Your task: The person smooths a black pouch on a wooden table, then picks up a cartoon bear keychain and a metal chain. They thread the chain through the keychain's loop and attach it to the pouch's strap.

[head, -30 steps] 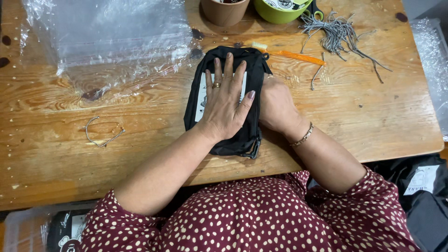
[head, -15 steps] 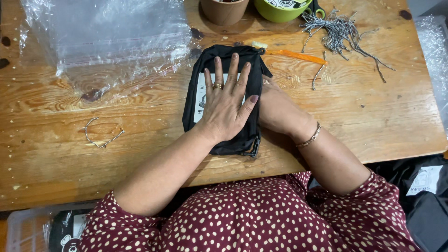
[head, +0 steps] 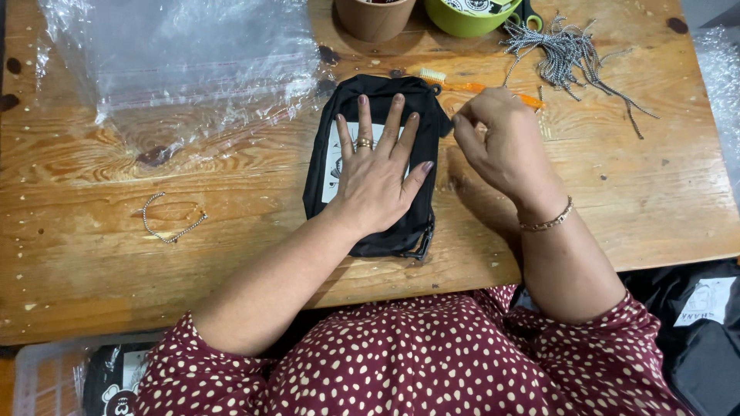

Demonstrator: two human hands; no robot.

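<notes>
While left hand (head: 375, 179) lies flat, fingers spread, on black pouch (head: 375, 166), right hand (head: 501, 146) pinched shut beside its edge.

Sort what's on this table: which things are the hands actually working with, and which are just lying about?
In hand:
black pouch, pressed flat under the left hand
right hand, raised at the pouch's right edge

Lying about:
clear plastic bag
small chain
orange toothbrush
grey cords
green bowl
brown cup
</notes>
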